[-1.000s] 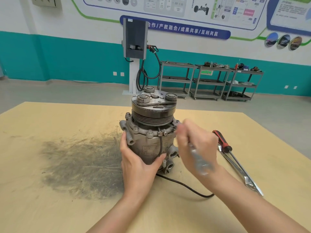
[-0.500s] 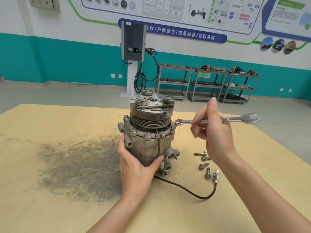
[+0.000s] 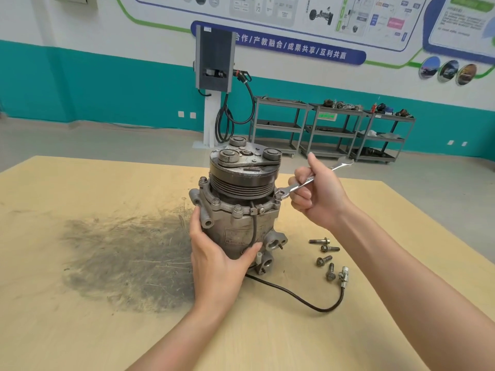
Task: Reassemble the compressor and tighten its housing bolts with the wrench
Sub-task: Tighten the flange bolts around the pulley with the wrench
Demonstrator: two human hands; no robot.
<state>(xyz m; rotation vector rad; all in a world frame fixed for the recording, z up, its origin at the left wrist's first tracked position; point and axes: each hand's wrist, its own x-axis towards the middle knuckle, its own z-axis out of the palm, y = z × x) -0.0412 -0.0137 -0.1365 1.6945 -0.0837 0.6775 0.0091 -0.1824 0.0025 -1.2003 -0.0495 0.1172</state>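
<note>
Both forearms enter from the lower edge, cut off above the elbow. The left hand (image 3: 218,259) wraps fingers and thumb round the lower body of the upright grey cast-metal compressor (image 3: 239,210), hiding part of its label. The compressor stands mid-table on the pale wooden tabletop (image 3: 80,330), beside a dark smudged stain (image 3: 128,261). A black cable with a small connector (image 3: 308,298) runs out from under the left hand. Four loose grey bolts (image 3: 325,257) lie right of the base. The right hand (image 3: 318,198) grips the bright steel combination wrench (image 3: 300,184), covering mid-shaft; its ring end sits on a right-hand housing bolt. Beyond, grey metal shelf carts (image 3: 334,129) carry indistinct parts.
</note>
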